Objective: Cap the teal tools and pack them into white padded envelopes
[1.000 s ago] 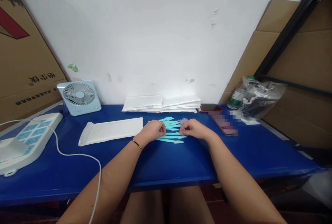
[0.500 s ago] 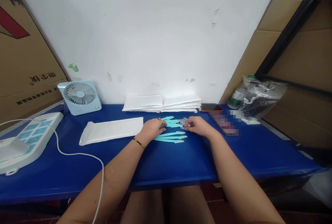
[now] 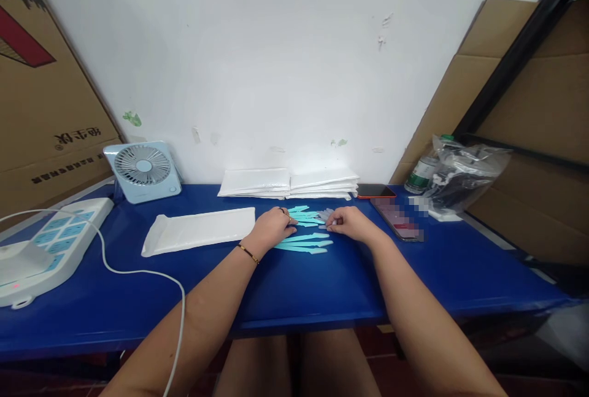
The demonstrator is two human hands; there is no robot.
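Several turquoise eyebrow razors [image 3: 309,250] lie fanned on the blue table, slim handles to the left and blade ends to the right. My left hand [image 3: 272,227] curls over the handles, thumb and fingers closed on a razor at the upper part of the fan. Beside the blade ends is a small pile of translucent greyish blade caps [image 3: 325,214]. My right hand [image 3: 348,223] is at that pile, thumb and fingertips pinched on one cap. The exact grip of both hands is partly hidden by the fingers.
A white padded mailer [image 3: 197,231] lies left; stacked mailers [image 3: 322,183] stand against the wall. Around them are a fan [image 3: 143,170], a power strip [image 3: 87,216] with a cable [image 3: 142,272], two phones [image 3: 398,219], a bottle [image 3: 419,176] and a clear bag [image 3: 464,170].
Both hands stay almost in place over the razors and caps. The whole view has shifted very slightly; nothing has visibly been taken up or let go.
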